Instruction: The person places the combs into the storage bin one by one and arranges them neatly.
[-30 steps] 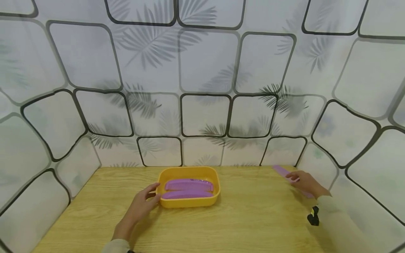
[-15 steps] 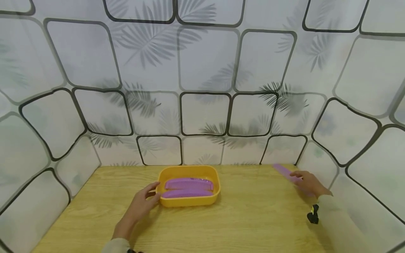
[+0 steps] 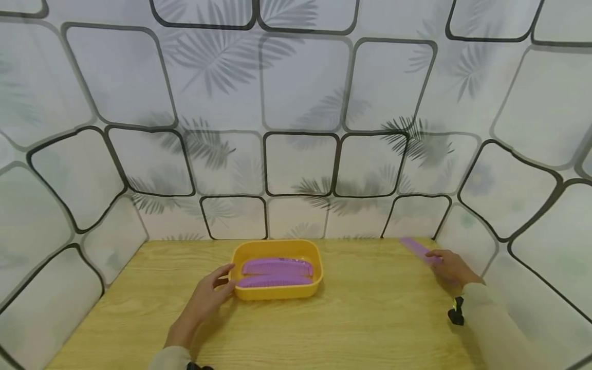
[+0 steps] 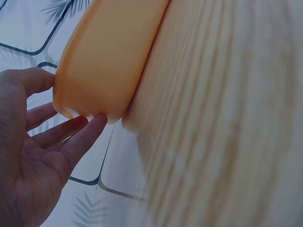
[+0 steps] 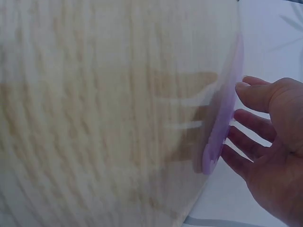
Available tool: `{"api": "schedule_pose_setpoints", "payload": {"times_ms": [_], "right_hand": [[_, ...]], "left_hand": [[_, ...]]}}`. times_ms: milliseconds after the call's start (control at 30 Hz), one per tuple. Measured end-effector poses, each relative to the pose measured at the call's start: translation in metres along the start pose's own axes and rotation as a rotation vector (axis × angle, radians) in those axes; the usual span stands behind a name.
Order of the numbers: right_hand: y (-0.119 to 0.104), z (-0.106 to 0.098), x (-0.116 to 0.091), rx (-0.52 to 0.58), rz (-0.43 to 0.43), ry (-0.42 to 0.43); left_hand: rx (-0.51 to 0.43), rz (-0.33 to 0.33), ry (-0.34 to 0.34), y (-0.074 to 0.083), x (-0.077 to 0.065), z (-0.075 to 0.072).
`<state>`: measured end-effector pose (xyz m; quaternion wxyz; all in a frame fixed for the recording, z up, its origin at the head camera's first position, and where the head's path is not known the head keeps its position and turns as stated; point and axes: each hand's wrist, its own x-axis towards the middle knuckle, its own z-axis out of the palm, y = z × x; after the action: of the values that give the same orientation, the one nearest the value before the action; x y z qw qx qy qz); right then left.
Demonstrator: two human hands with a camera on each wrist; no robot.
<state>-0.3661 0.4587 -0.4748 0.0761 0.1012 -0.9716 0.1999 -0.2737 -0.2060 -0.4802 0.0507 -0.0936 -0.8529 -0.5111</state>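
A yellow plastic basket [image 3: 277, 293] stands on the wooden table, with two purple combs [image 3: 277, 266] lying side by side in it. Against its left end rests my left hand [image 3: 206, 297], the thumb and fingertips spread along the end and touching it. In the left wrist view this hand [image 4: 42, 146] shows gently bent fingers at the basket's corner [image 4: 104, 52]. Far to the right, another purple comb [image 3: 413, 247] lies slanted on the table. My right hand [image 3: 452, 267] touches it from above and covers part of it. The right wrist view shows loosely spread fingertips on this comb [image 5: 221, 120].
A patterned white sheet [image 3: 300, 164] rises behind the wooden table [image 3: 361, 313] and along both sides. The right-hand comb lies near the table's right edge, close to that sheet. A small black device [image 3: 455, 313] sits at the right sleeve's cuff.
My right hand's fingers shift slightly on the comb, covering more of its near part. The left hand and the basket stay in place. The head view tips slightly.
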Motion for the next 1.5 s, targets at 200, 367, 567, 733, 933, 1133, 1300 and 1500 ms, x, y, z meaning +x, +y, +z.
{"api": "schedule_pose_setpoints", "payload": {"times_ms": [200, 367, 567, 733, 933, 1133, 1300, 1500], "right_hand": [[0.0003, 0.0037, 0.0011, -0.071, -0.044, 0.053], [-0.0006, 0.0037, 0.0012, -0.079, -0.006, 0.045], [-0.001, 0.0034, 0.003, -0.065, 0.024, 0.03], [0.001, 0.0047, 0.0038, -0.05, -0.029, 0.058], [0.0018, 0.0037, 0.0058, -0.053, -0.042, 0.086], [0.0002, 0.0015, 0.0049, -0.041, -0.022, 0.078], [-0.0016, 0.0, 0.0042, 0.004, -0.028, 0.077], [-0.0039, -0.0005, 0.0052, 0.007, -0.057, 0.103]], "left_hand": [[-0.005, -0.013, 0.001, -0.0006, 0.0011, 0.0012], [-0.021, -0.008, -0.006, -0.0007, 0.0009, 0.001], [-0.033, 0.002, -0.016, -0.0001, -0.0009, -0.0007], [-0.031, 0.007, -0.017, 0.0001, -0.001, -0.0011], [-0.039, 0.002, -0.015, 0.0017, -0.0014, -0.001], [-0.06, 0.002, -0.018, 0.0034, -0.0011, -0.0008], [-0.044, 0.011, -0.013, 0.0034, -0.0006, -0.001], [-0.032, 0.009, -0.007, 0.0001, -0.0005, -0.0003]]}}
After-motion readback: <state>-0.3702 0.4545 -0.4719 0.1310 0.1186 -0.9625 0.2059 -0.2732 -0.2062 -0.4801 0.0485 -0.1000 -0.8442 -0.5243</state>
